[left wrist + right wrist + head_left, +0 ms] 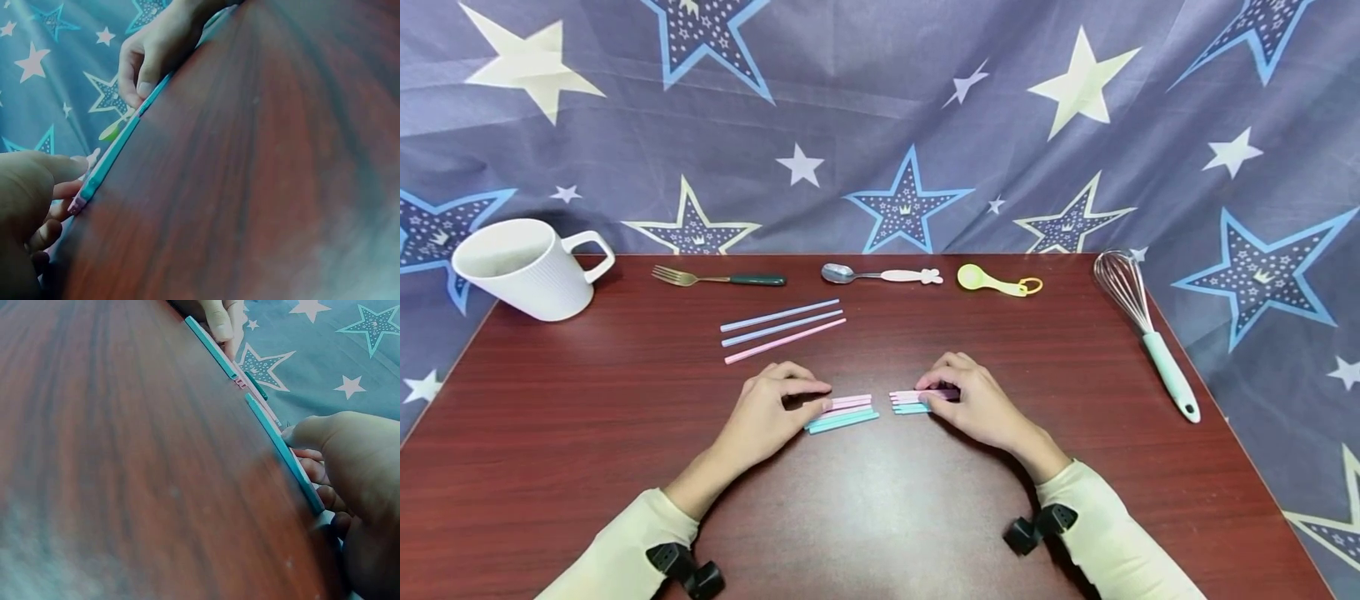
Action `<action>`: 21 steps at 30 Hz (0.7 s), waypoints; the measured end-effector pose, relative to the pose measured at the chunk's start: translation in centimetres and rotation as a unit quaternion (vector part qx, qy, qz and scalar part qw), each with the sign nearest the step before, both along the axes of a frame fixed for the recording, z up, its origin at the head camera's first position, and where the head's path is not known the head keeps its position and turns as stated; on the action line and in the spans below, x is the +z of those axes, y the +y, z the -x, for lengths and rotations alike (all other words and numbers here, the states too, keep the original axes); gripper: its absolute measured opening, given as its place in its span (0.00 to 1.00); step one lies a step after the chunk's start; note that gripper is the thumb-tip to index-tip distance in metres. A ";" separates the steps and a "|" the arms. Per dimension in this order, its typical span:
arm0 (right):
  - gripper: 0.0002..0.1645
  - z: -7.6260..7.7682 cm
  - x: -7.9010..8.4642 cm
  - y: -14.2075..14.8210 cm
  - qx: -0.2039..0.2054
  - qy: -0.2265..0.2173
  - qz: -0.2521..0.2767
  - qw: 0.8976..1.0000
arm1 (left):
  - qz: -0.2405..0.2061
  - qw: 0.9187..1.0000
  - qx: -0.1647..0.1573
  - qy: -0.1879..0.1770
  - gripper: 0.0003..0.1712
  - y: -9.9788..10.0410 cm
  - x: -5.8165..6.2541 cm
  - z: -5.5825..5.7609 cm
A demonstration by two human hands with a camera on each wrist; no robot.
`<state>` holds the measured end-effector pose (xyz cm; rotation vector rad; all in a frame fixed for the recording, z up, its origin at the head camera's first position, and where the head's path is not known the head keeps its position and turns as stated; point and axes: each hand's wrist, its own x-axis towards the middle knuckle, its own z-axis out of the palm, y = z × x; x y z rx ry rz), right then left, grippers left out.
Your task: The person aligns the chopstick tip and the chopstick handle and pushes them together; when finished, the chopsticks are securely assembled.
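Note:
Two small side-by-side bundles of short pink and teal straws lie on the table, a narrow gap between their facing ends. My left hand (777, 403) grips the outer end of the left bundle (844, 421), thumb on the near side and fingers on the far side. At the right bundle (907, 402), my right hand (972, 398) pinches the straws between thumb and fingers. The right wrist view shows a teal straw (284, 450) along the near side of that bundle, under the right thumb. The fingers hide the outer ends of both bundles in the head view.
Two long blue straws (782, 315) and a long pink straw (786, 340) lie behind the left hand. Along the back are a white mug (523, 271), a fork (718, 278), a spoon (880, 274) and a yellow measuring spoon (996, 282). A whisk (1150, 333) lies far right.

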<state>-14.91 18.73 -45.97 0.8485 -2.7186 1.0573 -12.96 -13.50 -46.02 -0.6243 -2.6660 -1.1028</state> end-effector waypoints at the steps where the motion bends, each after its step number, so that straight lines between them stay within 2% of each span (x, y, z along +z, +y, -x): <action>1: 0.05 0.0 0.0 0.0 0.000 0.000 -0.001 1.000 | -0.001 1.000 0.002 0.003 0.10 0.1 -0.1 -0.1; 8: 0.05 -0.1 0.0 0.0 -0.005 -0.005 -0.007 1.000 | -0.006 1.000 0.001 0.006 0.07 0.1 -0.2 -0.4; 21: 0.05 0.0 -0.1 -0.1 -0.004 0.001 -0.003 1.000 | 0.008 0.998 0.025 -0.051 0.06 0.3 0.1 -0.3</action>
